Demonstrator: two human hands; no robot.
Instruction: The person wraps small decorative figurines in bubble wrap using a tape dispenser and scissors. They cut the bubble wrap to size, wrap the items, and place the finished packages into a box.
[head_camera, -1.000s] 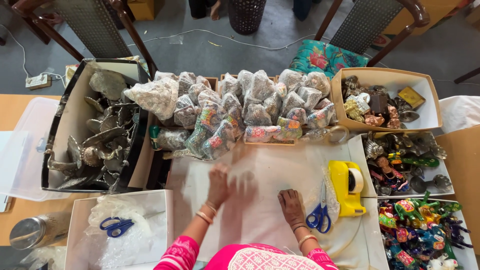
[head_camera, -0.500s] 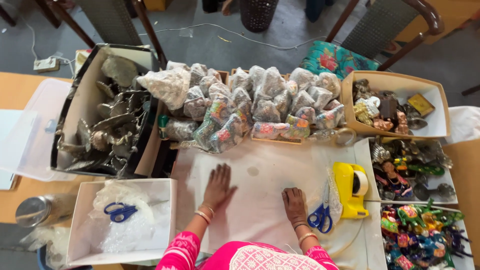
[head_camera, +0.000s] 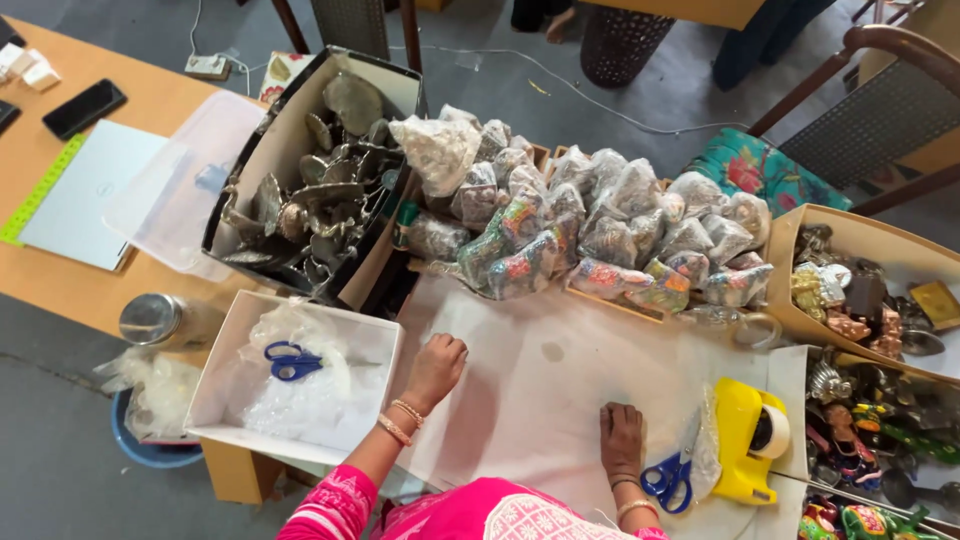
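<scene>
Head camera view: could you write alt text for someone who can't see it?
A person's left hand and right hand rest on a white sheet, beside blue scissors and a yellow tape dispenser, below a pile of bubble-wrapped figurines.

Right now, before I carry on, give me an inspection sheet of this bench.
Surface: white paper sheet over the table, a faint spot near its middle.
Job's things: left hand curled on the sheet; right hand flat on it, beside blue scissors.
Clutter: yellow tape dispenser, pile of wrapped bundles, black box of metal pieces, white tray with a second pair of scissors.
Grippers: both hands empty.
Cables: white cable on the floor.
Surroundings: chair with floral cushion.
</scene>
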